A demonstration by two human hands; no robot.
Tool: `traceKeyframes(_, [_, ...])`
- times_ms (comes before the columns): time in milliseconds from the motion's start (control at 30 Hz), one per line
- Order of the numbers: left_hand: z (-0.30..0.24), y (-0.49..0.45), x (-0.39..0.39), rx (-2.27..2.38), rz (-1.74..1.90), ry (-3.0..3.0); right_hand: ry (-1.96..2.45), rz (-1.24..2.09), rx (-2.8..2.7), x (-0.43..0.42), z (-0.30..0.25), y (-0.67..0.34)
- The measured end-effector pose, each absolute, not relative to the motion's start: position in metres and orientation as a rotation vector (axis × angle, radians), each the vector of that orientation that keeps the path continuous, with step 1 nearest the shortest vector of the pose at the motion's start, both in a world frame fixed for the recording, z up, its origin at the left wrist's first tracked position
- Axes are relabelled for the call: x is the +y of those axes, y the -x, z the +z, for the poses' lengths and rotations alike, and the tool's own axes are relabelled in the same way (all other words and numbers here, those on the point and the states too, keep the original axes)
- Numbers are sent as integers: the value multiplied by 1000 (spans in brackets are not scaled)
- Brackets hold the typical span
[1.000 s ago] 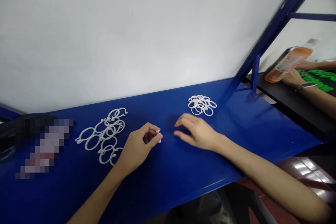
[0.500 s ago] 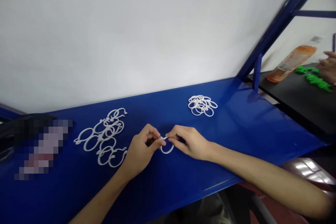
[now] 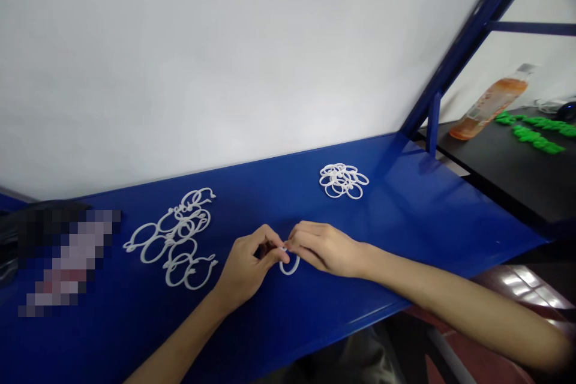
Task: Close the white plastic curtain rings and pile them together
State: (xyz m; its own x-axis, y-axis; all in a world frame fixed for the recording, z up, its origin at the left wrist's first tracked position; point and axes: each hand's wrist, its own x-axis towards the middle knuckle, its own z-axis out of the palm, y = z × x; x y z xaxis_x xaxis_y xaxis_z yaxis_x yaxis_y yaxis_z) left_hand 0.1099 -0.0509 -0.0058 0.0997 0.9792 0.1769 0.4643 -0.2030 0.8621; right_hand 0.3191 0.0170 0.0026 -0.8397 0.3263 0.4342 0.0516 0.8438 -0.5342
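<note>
Over the blue tabletop (image 3: 279,330), a white plastic snap ring (image 3: 290,273) is pinched from both sides, its loop hanging toward me. My left hand (image 3: 247,264) grips one end between thumb and fingers. My right hand (image 3: 327,247) is closed on the other end, and the fingertips of both hands nearly meet. Fingers hide the ring's ends, so I cannot tell whether they are joined. Several open white rings (image 3: 183,228) with small knobbed ends lie spread left of my hands. Beyond my right hand is a heap of white rings (image 3: 341,179) that look closed.
A pixelated pinkish item (image 3: 76,255) and black plastic (image 3: 45,216) lie at the left. A white wall (image 3: 252,60) backs the table. Blue metal posts (image 3: 454,60) rise at right; past them, a dark table holds an orange bottle (image 3: 490,105) and green pieces (image 3: 537,138).
My hands have come closer together, narrowing the gap at the ring's ends. The view has shifted slightly, and another person's hand at the far right is out of sight.
</note>
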Motion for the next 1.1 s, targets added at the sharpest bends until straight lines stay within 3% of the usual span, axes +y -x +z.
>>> traceKeyframes(300, [-1, -118, -48, 1465, 1037, -1768, 628, 599, -2272, 29, -1, -317])
traceKeyframes(400, [-6, -115, -47, 1542, 1056, -1846, 637, 609, -2275, 27, 4, -320])
traceKeyframes(633, [-10, -112, -44, 1373, 1188, -2660, 410, 804, -2381, 27, 13, -325])
traceKeyframes(1100, [-1, -104, -45, 1320, 1199, -2852, 467, 865, -2444, 32, 15, -329])
